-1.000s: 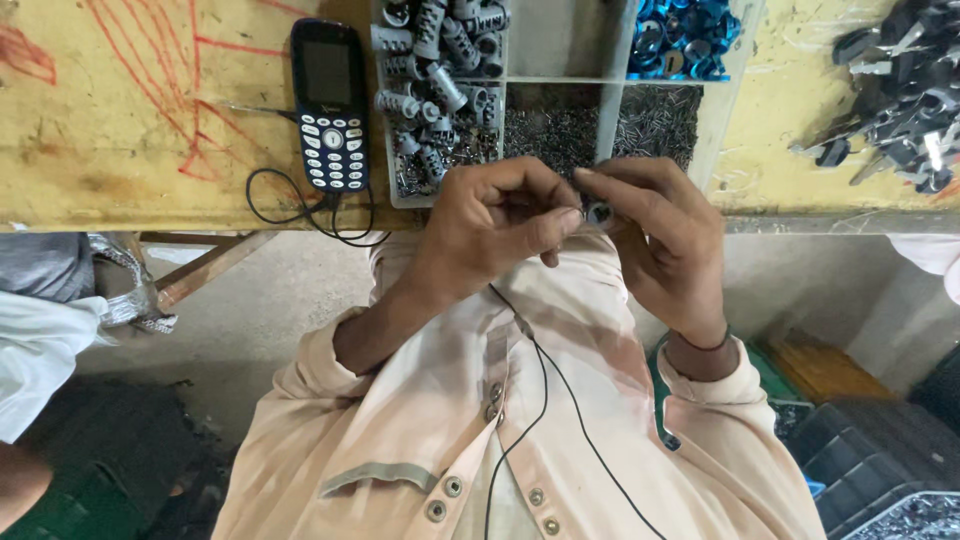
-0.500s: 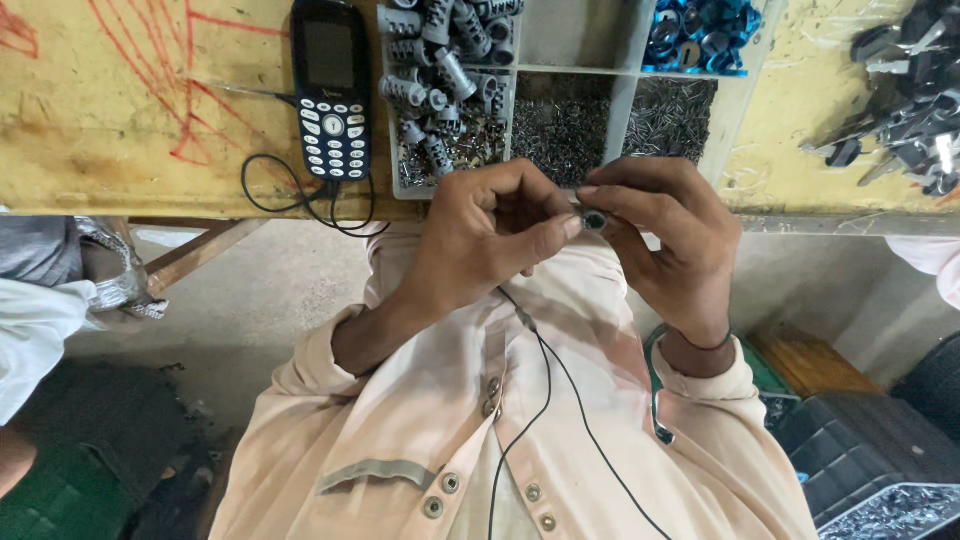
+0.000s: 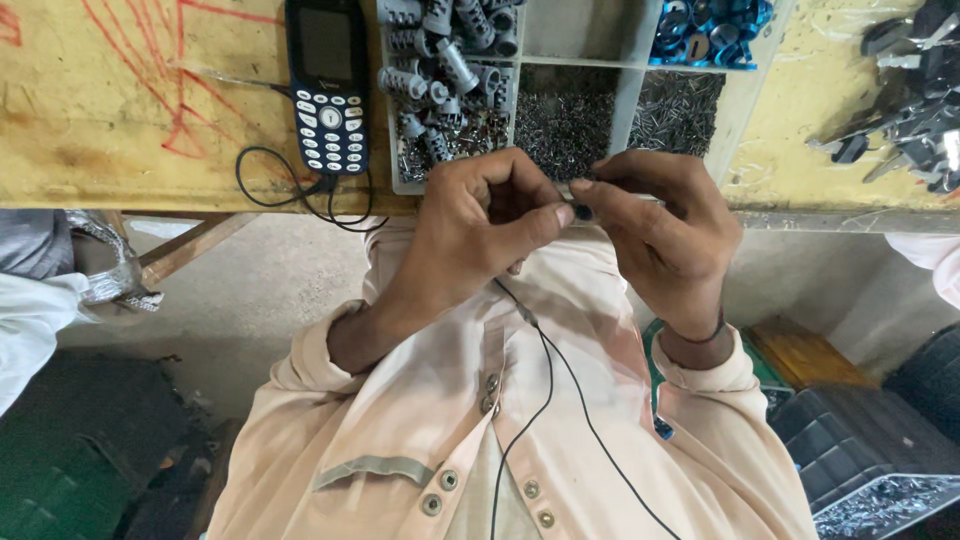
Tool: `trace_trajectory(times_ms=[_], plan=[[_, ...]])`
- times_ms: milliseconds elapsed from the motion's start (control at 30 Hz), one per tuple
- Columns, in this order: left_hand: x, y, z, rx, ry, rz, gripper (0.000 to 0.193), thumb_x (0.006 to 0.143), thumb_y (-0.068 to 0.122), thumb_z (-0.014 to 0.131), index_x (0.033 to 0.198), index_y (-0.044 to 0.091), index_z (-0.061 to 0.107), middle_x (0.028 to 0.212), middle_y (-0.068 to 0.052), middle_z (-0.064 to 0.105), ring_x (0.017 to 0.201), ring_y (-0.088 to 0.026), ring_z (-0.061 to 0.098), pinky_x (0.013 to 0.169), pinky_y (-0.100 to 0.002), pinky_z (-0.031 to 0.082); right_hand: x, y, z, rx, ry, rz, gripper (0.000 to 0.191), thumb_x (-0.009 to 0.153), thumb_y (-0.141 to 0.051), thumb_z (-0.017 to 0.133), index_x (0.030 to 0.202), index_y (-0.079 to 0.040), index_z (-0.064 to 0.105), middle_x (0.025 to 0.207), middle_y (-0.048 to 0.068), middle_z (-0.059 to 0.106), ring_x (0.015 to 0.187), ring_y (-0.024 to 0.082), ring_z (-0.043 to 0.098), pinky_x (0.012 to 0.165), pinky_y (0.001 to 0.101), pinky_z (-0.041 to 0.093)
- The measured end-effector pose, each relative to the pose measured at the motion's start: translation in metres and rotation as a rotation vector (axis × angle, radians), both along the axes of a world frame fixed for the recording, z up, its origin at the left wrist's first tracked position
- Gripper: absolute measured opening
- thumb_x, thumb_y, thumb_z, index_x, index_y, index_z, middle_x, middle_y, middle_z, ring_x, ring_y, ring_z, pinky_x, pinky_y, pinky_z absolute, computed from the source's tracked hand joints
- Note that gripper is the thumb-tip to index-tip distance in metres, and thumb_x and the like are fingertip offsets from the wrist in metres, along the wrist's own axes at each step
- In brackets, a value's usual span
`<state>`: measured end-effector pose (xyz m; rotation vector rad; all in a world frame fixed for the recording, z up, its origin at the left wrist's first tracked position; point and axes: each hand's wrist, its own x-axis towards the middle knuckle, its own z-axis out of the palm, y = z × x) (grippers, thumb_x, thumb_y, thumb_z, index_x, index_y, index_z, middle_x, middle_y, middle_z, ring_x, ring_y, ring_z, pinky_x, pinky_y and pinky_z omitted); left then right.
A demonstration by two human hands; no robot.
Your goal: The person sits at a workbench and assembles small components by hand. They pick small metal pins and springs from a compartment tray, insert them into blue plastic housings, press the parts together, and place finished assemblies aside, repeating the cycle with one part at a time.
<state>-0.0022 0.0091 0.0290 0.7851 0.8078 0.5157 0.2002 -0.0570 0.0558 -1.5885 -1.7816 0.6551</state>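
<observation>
Both hands meet just in front of the near edge of the worn yellow-painted desk (image 3: 120,120), above the person's lap. The left hand (image 3: 480,235) is curled closed, its thumb and forefinger pinched on a small dark metal part (image 3: 580,212) that sits between the two hands; the right hand (image 3: 665,240) is also closed, its fingertips pressing on the same part from the other side. The part is mostly hidden by the fingers, so its shape cannot be told.

Just beyond the hands a grey plastic compartment tray (image 3: 625,100) lies on the desk. Its left compartment holds grey ribbed cylindrical fittings (image 3: 440,60), the middle ones hold heaps of tiny silvery pins (image 3: 565,120), and the far right one holds blue metal rings (image 3: 705,25). Left of the tray lies a dark blue push-button mobile phone (image 3: 328,85), with a thin black cable (image 3: 290,195) looping off the desk edge. Another thin black wire (image 3: 545,390) hangs down over the person's pale peach buttoned shirt (image 3: 400,430). A pile of dark metal pieces (image 3: 915,110) lies at the desk's right end
</observation>
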Motion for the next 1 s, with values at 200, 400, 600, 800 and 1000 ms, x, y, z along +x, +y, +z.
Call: trace_trajectory(times_ms=[200, 400, 600, 800, 1000], plan=[[0.0, 0.005, 0.002, -0.033, -0.049, -0.02, 0.019, 0.095, 0.015, 0.079, 0.094, 0.0, 0.067, 0.076, 0.001, 0.065, 0.059, -0.002, 0.057, 0.05, -0.019, 0.044, 0.003, 0.002, 0.001, -0.048, 0.072, 0.013, 0.034, 0.094, 0.013, 0.081, 0.12, -0.008, 0.075, 0.122, 0.011, 0.064, 0.101, 0.02, 0.072, 0.081, 0.0274, 0.062], [0.003, 0.005, -0.002, -0.022, -0.043, 0.012, 0.019, 0.096, 0.013, 0.078, 0.096, -0.001, 0.066, 0.08, -0.001, 0.066, 0.06, -0.003, 0.057, 0.051, -0.02, 0.046, 0.001, 0.0, 0.001, -0.036, 0.049, -0.004, 0.035, 0.094, 0.015, 0.079, 0.121, -0.006, 0.074, 0.121, 0.013, 0.063, 0.101, 0.021, 0.072, 0.081, 0.0301, 0.063], [0.005, -0.008, 0.001, 0.079, -0.054, 0.056, 0.018, 0.106, 0.016, 0.07, 0.106, 0.002, 0.059, 0.086, -0.001, 0.062, 0.062, -0.003, 0.057, 0.055, -0.021, 0.049, 0.003, -0.003, 0.005, 0.024, -0.104, 0.031, 0.04, 0.096, 0.008, 0.088, 0.129, -0.011, 0.077, 0.116, 0.008, 0.067, 0.092, 0.018, 0.071, 0.076, 0.0301, 0.058], [0.017, -0.026, 0.002, 0.66, 0.084, 0.155, 0.023, 0.105, 0.013, 0.074, 0.121, 0.002, 0.061, 0.115, -0.011, 0.068, 0.097, -0.018, 0.072, 0.084, -0.027, 0.062, -0.014, 0.006, 0.025, 0.082, -0.246, -0.069, 0.044, 0.071, 0.007, 0.085, 0.113, 0.004, 0.074, 0.1, 0.015, 0.066, 0.082, 0.028, 0.07, 0.068, 0.0383, 0.058], [0.004, -0.019, -0.007, 0.639, 0.066, 0.156, 0.016, 0.097, 0.002, 0.081, 0.111, 0.001, 0.074, 0.106, -0.012, 0.078, 0.091, -0.015, 0.079, 0.076, -0.023, 0.066, 0.031, 0.041, 0.035, -0.155, 0.073, 0.235, 0.018, 0.092, 0.01, 0.079, 0.105, 0.001, 0.071, 0.099, 0.011, 0.072, 0.088, 0.016, 0.072, 0.071, 0.0285, 0.059]])
